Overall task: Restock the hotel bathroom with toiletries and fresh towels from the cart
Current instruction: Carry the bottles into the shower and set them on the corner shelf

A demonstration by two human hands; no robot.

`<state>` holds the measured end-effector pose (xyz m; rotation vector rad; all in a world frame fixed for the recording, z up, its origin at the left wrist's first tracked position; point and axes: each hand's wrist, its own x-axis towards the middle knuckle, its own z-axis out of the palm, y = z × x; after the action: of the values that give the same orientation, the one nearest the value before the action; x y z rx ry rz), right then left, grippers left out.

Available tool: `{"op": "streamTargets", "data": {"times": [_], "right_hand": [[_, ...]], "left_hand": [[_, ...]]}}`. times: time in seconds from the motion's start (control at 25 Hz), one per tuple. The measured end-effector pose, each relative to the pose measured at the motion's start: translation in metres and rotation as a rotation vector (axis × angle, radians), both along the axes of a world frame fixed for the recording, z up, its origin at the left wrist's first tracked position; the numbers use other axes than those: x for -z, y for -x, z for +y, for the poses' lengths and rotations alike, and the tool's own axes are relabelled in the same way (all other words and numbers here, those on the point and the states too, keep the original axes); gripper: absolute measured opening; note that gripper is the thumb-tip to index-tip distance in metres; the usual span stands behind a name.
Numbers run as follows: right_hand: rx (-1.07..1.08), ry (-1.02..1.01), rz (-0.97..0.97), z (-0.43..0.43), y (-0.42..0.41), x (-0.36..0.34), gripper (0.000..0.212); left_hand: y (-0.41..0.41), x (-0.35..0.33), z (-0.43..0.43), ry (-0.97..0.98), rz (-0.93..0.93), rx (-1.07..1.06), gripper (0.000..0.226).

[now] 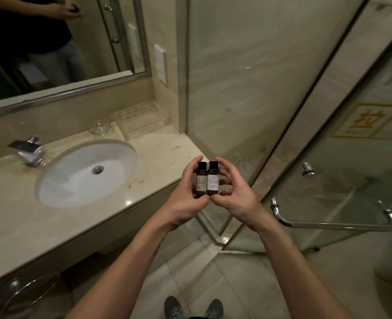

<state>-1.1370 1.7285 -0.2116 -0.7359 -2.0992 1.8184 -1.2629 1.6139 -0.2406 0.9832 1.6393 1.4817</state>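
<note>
Two small dark bottles upright, touching side by side, held beside the counter (162, 153) corner, left bottle (201, 179) pinched top and bottom by left hand (185, 203), right bottle (212, 179) pinched likewise by right hand (238, 199), one sink (75, 180), one tap (27, 150), one clear tray (142, 118), one mirror (52, 54)

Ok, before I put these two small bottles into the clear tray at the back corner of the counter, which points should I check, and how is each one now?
1. Grip: left hand holds left bottle, right hand holds right bottle, both upright: ok.
2. Caps: black caps on both; tightness: cannot tell.
3. Labels: face the camera, print too small to read: cannot tell which product.
4. Clear tray: nothing visible inside: ok.
5. Way to the tray: the glass stands left of it, apart: ok.
6. Counter in front of the tray: small dark marks, wet or dry: cannot tell.
</note>
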Motion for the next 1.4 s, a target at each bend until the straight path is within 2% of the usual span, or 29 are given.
{"op": "streamTargets", "data": {"times": [0.2, 0.52, 0.72, 1.04, 1.24, 1.4], "right_hand": [[0.075, -0.032, -0.018, 0.028, -0.03, 0.004, 0.084], [0.051, -0.157, -0.1, 0.063, -0.069, 0.024, 0.096], [0.157, -0.149, -0.177, 0.081, -0.077, 0.04, 0.086], [0.359, -0.108, -0.161, 0.087, -0.055, 0.055, 0.096], [0.453, -0.191, -0.193, 0.076, -0.05, 0.053, 0.091], [0.535, -0.159, -0.234, 0.063, -0.05, 0.047, 0.09]], "left_hand": [[-0.028, -0.003, 0.039, -0.003, -0.057, -0.026, 0.073], [-0.061, 0.004, 0.074, 0.007, -0.035, -0.057, 0.076], [-0.065, 0.004, 0.086, 0.015, 0.008, -0.073, 0.076], [-0.046, -0.009, 0.114, 0.033, 0.033, 0.059, 0.073], [-0.039, -0.011, 0.127, 0.029, 0.091, 0.179, 0.073], [-0.036, -0.009, 0.129, 0.02, 0.075, 0.272, 0.074]]}}
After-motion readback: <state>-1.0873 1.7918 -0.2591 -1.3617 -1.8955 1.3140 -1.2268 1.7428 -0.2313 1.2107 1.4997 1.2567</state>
